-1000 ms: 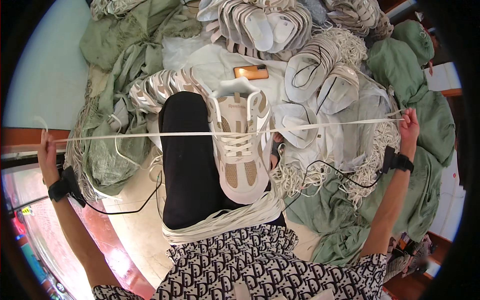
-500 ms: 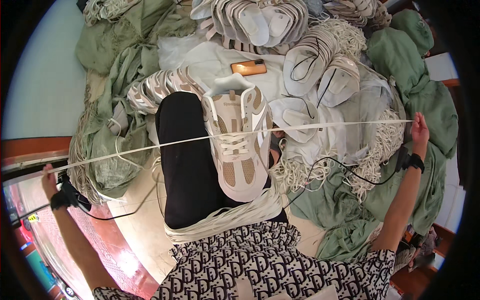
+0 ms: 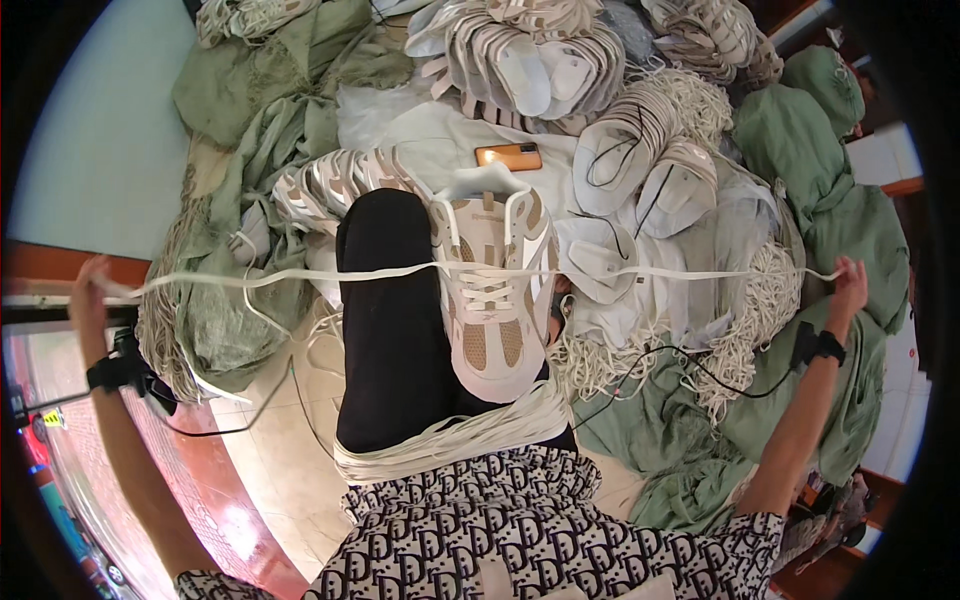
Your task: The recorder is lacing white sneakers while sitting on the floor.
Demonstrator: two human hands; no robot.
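A long cream shoelace (image 3: 385,272) stretches across the view, passing over the laced front of a beige and white sneaker (image 3: 494,350). At the far left my left hand (image 3: 90,290) is closed on one end of the lace, slightly blurred. My right hand (image 3: 849,286) pinches the other end at the far right. The lace sags and ripples a little between them. The sneaker rests upright, toe toward me, beside my black-clad knee (image 3: 390,320). A bundle of cream laces (image 3: 440,435) lies across my lap.
Stacked shoe uppers (image 3: 545,70) are piled at the back, with more uppers (image 3: 620,150) at right. An orange phone (image 3: 508,156) lies on white cloth. Loose laces (image 3: 750,320) and green sacks (image 3: 850,230) fill the right side. A black cable (image 3: 690,355) runs toward my right wrist.
The lace has gone from taut and slanted to nearly level and slack. My left hand has risen, my right hand has dropped slightly. The whole view has shifted a little.
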